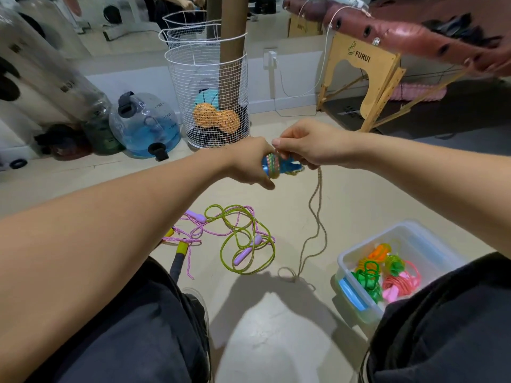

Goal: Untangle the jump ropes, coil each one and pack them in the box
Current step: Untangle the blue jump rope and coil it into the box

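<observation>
The left hand [250,161] hides most of the blue handles [279,168], and a knee covers the box's [356,308] near right corner.

Beige floor [257,335], stuff scattered all over it

Tangled green rope [246,241] and pink rope [190,236] with purple handles lie in the middle, clear plastic box [359,305] to the right, and the tail of a braided tan rope [290,273] touches down between them. Further back: a white wire basket [210,98], a blue water bag [146,128], a wooden table leg [362,78].
</observation>
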